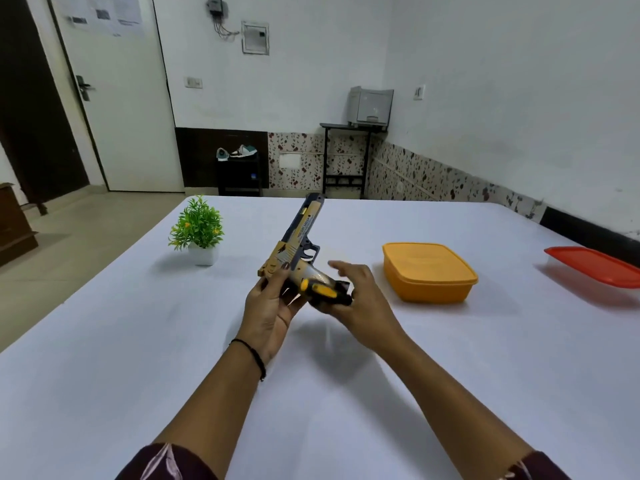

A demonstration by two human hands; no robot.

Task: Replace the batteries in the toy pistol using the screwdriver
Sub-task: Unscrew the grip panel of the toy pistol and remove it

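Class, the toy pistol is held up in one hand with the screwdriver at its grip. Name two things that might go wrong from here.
1. The left hand alone holds the toy pistol in the air above the table, so pressure from the screwdriver may twist it.
2. The right hand holds the screwdriver with its forefinger lifted; the tool could slip towards the left hand.

pistol (298, 237) left of tub (429, 273), maybe lid (595, 266) right

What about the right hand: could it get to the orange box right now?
Probably yes: the orange box sits just right of the right hand, with nothing between them. But that hand holds the screwdriver, so it would likely need to set that down first.
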